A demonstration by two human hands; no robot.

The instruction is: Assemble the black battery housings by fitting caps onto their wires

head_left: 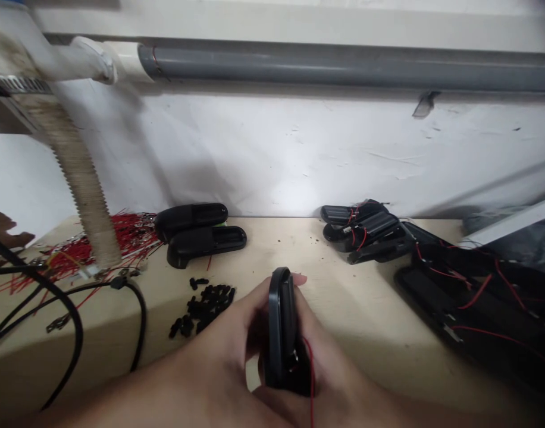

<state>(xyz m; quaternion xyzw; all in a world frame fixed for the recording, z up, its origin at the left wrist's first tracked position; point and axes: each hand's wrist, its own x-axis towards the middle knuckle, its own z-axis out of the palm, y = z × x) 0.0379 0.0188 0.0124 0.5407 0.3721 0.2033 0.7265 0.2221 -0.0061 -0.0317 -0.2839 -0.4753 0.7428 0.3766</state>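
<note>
Between my two hands stands a black plastic housing, held upright on its narrow side, its long recessed face turned to the right. A red wire hangs from its lower right part. My left hand wraps round it from the left, with a gap showing between thumb and palm. From the right, my right hand presses against it, fingers closed and a fingertip showing past its far end. The lower part of the housing is hidden by the hands.
Small black parts lie heaped left of my hands. Behind them rest two black housings. Red wires pile up by a ribbed hose. More wired housings are stacked at right, beside a larger dark heap. Black cable loops at left.
</note>
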